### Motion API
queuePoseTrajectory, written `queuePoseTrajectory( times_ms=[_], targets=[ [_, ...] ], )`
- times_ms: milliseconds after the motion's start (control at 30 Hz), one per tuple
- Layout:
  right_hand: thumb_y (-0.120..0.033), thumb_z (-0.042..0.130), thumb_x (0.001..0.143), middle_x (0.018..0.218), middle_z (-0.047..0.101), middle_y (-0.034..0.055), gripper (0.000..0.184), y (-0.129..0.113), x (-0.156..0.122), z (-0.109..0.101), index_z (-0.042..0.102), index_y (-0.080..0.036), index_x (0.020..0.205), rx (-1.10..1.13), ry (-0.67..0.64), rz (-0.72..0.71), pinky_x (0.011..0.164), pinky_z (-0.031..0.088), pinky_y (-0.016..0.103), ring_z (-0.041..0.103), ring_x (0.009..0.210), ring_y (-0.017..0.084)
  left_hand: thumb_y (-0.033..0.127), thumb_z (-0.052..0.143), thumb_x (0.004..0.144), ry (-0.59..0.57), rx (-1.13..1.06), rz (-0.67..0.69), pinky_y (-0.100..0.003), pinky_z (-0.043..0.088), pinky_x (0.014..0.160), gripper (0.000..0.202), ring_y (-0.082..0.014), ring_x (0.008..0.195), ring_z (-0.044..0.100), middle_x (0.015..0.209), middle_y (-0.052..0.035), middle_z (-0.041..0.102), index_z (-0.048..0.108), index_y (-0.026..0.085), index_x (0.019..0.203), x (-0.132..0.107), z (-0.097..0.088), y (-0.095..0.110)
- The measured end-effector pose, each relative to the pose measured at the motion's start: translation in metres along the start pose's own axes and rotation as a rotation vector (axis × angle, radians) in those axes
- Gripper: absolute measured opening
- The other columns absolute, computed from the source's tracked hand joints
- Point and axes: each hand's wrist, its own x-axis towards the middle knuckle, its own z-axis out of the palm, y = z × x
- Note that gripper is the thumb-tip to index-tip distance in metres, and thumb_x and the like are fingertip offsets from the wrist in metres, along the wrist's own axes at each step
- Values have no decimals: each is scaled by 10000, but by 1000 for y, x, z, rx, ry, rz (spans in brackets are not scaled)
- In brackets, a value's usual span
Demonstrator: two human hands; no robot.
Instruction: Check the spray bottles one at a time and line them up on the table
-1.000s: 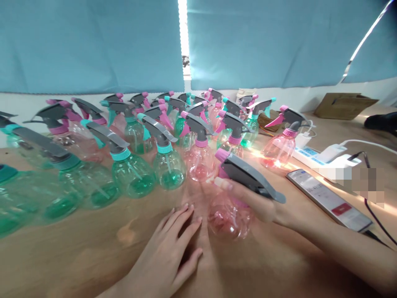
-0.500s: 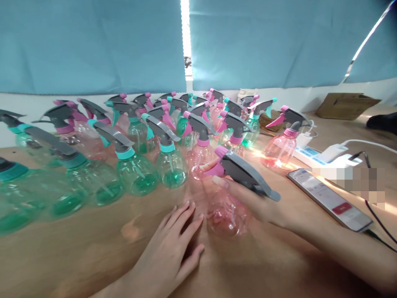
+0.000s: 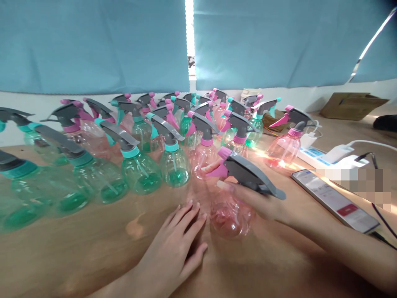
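Note:
A clear pink spray bottle (image 3: 231, 217) with a grey and pink trigger head stands on the wooden table in front of me. My right hand (image 3: 248, 196) is wrapped round its neck from the right, below the head, with fingertips showing on the trigger side. Flat on the table just left of this bottle lies my left hand (image 3: 175, 238), fingers stretched out and holding nothing. Beyond my hands are a green spray bottle (image 3: 176, 171) with a turquoise collar and another pink spray bottle (image 3: 206, 157).
Several more green and pink spray bottles (image 3: 141, 176) crowd the left and back of the table. To the right are a phone (image 3: 335, 200), a white power strip (image 3: 313, 157) with plugs and cables, and a lone pink bottle (image 3: 285, 149). A cardboard box (image 3: 350, 105) sits farther back.
The whole view has shifted slightly, so everything appears a little farther right. My right hand keeps its hold on the pink bottle, and my left hand stays flat beside it.

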Motion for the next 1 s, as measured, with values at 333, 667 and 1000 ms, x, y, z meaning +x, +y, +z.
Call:
queuePoseTrajectory(
  times_ms=[333,667,1000],
  targets=[
    [-327,557,882,767,661,5,168,-7,2,-10,646,-277,1015,-55,-26,70,698,538,311,641,700,178,313,541,955,-21,15,2,-504,423,1068,461,-305,1341,454,1463,-119,490,512,157,1388,0,-2,0],
    [-217,513,810,743,661,10,130,-7,4,-10,614,-248,886,-50,-67,30,681,530,319,648,734,191,295,551,946,-18,3,4,-509,414,1075,461,-309,1344,449,1456,-129,496,518,146,1382,1,-2,1],
    [-175,461,851,645,629,-10,204,17,-8,3,656,-228,817,-53,-74,76,582,514,290,623,643,169,291,532,954,11,-35,-3,-500,405,1085,442,-306,1343,450,1453,-124,501,521,155,1374,-1,-3,0]
  ],
)
